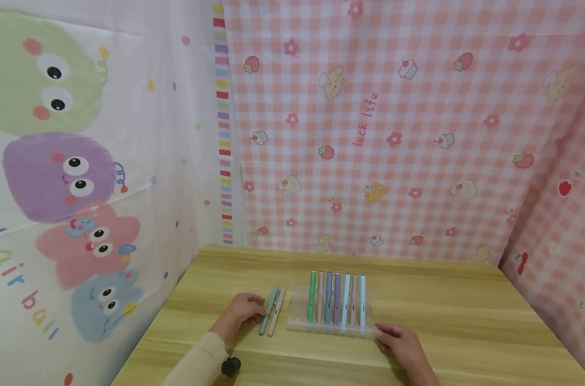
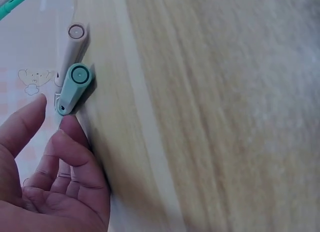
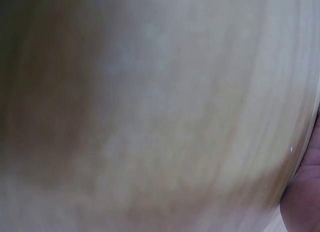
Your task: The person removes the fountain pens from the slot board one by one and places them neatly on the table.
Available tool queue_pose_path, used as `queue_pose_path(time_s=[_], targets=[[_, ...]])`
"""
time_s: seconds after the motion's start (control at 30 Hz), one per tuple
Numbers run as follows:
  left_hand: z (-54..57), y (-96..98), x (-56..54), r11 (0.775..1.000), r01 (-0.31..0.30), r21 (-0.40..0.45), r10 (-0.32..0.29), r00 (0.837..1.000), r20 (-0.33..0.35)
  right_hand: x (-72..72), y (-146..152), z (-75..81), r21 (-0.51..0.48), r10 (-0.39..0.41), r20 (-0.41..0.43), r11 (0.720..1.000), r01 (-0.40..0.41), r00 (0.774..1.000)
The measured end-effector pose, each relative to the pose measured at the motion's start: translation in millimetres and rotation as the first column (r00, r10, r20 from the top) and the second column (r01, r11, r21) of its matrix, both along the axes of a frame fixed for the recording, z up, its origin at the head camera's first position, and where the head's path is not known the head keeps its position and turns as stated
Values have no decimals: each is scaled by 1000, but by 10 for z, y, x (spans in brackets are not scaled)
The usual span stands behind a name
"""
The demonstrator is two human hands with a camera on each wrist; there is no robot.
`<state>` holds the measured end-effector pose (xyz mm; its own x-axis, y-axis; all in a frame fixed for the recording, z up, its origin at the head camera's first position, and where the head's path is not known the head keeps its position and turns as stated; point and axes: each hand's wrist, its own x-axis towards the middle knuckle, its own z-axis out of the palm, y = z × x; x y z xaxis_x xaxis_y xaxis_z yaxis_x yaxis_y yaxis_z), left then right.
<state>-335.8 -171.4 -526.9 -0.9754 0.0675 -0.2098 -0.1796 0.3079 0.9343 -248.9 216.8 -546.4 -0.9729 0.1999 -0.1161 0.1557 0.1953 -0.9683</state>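
Note:
A teal pen (image 1: 268, 312) and a pale pink pen (image 1: 276, 313) lie side by side on the table, left of a clear pen stand (image 1: 297, 326). My left hand (image 1: 244, 309) is at the teal pen, its fingers loosely bent. In the left wrist view, the thumb is apart from the fingers, and a fingertip lies close to the clip end of the teal pen (image 2: 77, 84); contact is unclear. With its fingertips, my right hand (image 1: 400, 343) holds the stand's right front corner. The right wrist view shows only part of that hand (image 3: 305, 192).
Several pens stand in a row in the stand, among them a green pen (image 1: 312, 297), a purple pen (image 1: 337, 300) and a light blue pen (image 1: 362, 301). A wooden table (image 1: 442, 305) lies beneath, with a pink checked cloth (image 1: 418, 166) hanging behind it.

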Motion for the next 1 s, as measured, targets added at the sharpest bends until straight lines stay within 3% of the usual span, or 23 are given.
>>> queue_pose_path(time_s=[0.4,0.83,1.0], targets=[[21,-16,-45,996,-26,87,30,998,-50,0,-14,-43,-35,-1,12,999,1,1000],[149,245,-52,984,10,176,0,998,-58,16,5,26,-62,-4,6,998,4,1000],[164,344,-43,970,73,231,-54,995,-86,6,10,3,-90,-10,-5,996,10,1000]])
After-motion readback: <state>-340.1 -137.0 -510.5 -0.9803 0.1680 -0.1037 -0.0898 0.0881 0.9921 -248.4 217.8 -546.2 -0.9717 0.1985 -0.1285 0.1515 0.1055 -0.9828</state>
